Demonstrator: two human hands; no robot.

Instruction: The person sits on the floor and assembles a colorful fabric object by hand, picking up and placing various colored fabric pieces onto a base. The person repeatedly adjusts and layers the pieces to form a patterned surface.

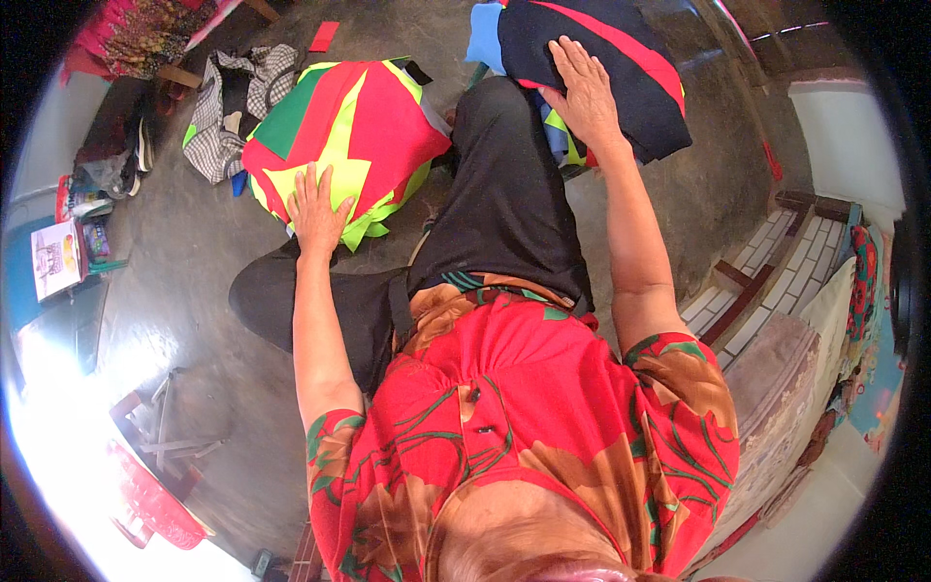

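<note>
My left hand (318, 206) lies flat, fingers apart, on the near side of a heap of fabric pieces (393, 136) in red, bright yellow-green and dark green. To the right, my right hand (585, 89) rests with its fingers stretched out on a second pile, topped by dark navy cloth (630, 107) with a red strip (635, 44) across it. Light blue fabric (485, 39) sticks out at that pile's left edge, and more blue and yellow-green pieces show beneath. What supports either pile is mostly hidden. Neither hand grasps anything.
Checkered cloth (218, 136) lies on the grey floor (194, 291) left of the red heap, with a small red scrap (325, 37) beyond. Shoes (144, 145) stand farther left. A red basin-like object (160, 500) sits at lower left. A wooden bench-like frame (766, 272) is at right.
</note>
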